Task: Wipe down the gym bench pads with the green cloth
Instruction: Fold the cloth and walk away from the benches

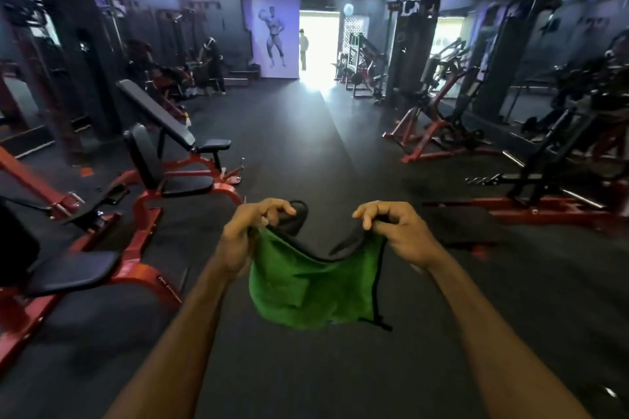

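A green cloth with a black edge hangs spread in front of me above the floor. My left hand pinches its left top corner and my right hand pinches its right top corner. The cloth sags between them. To the left stand red-framed benches with black pads: a seat pad close by, an upright seat with backrest, and an inclined bench pad further back. Both hands are well away from the pads.
Dark rubber floor runs down the middle of the gym. Red and black machines line the right side, racks the left wall. A person stands in the bright doorway far ahead. Another person is at the far left.
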The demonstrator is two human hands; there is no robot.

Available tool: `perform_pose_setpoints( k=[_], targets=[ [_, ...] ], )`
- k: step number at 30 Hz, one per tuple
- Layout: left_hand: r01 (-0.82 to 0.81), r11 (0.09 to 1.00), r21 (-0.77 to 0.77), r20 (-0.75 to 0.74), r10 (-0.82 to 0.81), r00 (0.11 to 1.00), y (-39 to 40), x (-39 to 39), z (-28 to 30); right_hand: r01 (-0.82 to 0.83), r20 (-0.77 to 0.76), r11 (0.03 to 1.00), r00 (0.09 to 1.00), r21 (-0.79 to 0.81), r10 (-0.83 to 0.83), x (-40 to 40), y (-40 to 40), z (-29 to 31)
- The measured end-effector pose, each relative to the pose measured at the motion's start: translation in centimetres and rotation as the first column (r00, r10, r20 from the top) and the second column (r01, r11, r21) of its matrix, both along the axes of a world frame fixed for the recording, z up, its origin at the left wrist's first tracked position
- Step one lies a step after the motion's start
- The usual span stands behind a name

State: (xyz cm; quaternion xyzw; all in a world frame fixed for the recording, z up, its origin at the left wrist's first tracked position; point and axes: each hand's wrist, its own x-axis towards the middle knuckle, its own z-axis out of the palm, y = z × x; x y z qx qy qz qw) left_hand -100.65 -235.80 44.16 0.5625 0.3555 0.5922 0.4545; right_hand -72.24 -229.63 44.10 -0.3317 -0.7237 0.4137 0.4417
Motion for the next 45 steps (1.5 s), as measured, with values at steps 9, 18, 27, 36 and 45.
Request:
perform_pose_setpoints(
  k=[9,18,27,36,45],
  targets=[
    [0.076,0.995,0.068,-0.240,-0.058,0.969,18.7,2.8,-1.8,0.021,-0.128,1.000,0.992,0.000,-0.021,-6.1,16.3,-2.6],
    [-0.102,0.995,-0.013,-0.478,0.084,0.874,40.2,0.2,-4.4,0.080,-0.032,0.997,0.996,-0.003,-0.080,-6.5,40.5,-3.9],
    [-0.426,0.839,-0.339,-0.448,0.254,0.857,62.3,-5.5,-3.0,0.141,0.302,0.956,0.928,0.258,-0.218,-8.6,65.0,-2.3],
    [-0.324,0.942,-0.082,-0.552,0.228,0.802,85.4,-13.1,-3.3,0.108,0.222,0.981,0.965,0.160,-0.142,-16.3,87.7,-3.3],
    [-0.126,0.946,-0.298,-0.254,0.048,0.966,110.5,-19.3,-3.7,-0.077,-0.329,0.864,0.938,-0.497,-0.106,-22.5,112.1,-2.9]
  ],
)
